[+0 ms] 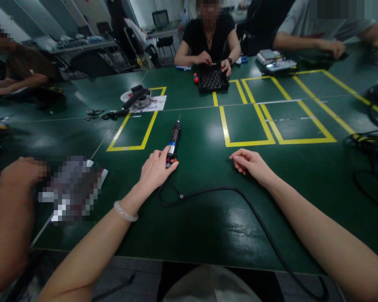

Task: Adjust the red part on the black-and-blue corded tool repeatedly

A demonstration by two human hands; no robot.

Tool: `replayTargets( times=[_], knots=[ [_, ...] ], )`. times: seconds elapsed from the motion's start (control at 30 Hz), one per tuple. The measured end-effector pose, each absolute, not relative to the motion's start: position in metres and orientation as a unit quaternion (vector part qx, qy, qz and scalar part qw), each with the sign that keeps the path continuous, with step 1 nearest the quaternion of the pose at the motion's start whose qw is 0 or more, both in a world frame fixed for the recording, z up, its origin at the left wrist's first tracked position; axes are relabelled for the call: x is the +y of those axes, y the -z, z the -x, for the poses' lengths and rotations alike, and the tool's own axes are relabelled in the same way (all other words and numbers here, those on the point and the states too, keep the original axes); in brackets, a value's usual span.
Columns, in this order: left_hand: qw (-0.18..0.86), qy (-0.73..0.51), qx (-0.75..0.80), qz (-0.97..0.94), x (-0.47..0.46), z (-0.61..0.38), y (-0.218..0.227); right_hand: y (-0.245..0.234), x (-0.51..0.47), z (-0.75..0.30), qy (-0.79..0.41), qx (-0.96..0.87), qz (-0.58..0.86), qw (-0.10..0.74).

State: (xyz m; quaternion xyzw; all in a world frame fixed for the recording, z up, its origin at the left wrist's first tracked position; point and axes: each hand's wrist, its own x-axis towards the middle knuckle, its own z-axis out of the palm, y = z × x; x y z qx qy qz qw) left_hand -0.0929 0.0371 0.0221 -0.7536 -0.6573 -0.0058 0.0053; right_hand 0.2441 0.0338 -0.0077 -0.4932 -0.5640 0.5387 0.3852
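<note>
- Head view: one long green table (201,226) fills most of the scene, its right side cut off by the frame.
- Co-workers: one person in black (189,46) across the table, one in brown (28,63) at far left, one grey sleeve (297,21) at upper right; a fourth, bare forearm (12,218), enters at near left. Faces are blurred or cut off.
- Yellow tape outlines (250,143), at least four, mark the tabletop.
- One black cable (220,188) loops from beneath the wearer's left hand (156,167) towards the lower right.
- One item at left (78,180) is pixelated beyond recognition.
- Left hand: grasps the rear of the screwdriver (175,136), thumb to the right; the underside of the grip is hidden.
- Right hand (250,164): relaxed, fingers loosely curled, holding nothing visible; its palm is hidden.
- One black tray (213,89) sits before the person in black, its many small parts too fine to count.
- One white paper (159,102) carries illegible writing, partly covered by coiled items.
- One screwdriver, dark with a blue band, points away at mid-table; any brand is unreadable.
- One pale bracelet (125,212) circles the left wrist.
- One small red object (195,77) lies beside the tray.
</note>
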Motion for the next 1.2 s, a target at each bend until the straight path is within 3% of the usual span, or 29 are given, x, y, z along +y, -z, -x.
replayTargets(
  times=[0.53, 1.2],
  knots=[
    [0.010, -0.066, -0.814, 0.576, 0.130, 0.247, -0.026, 0.009, 0.034, -0.244, -0.544, -0.570, 0.486, 0.379],
    [0.058, -0.006, -0.853, 0.518, 0.131, 0.234, -0.019, 0.008, 0.032, -0.239, -0.538, -0.565, 0.497, 0.380]
  ],
)
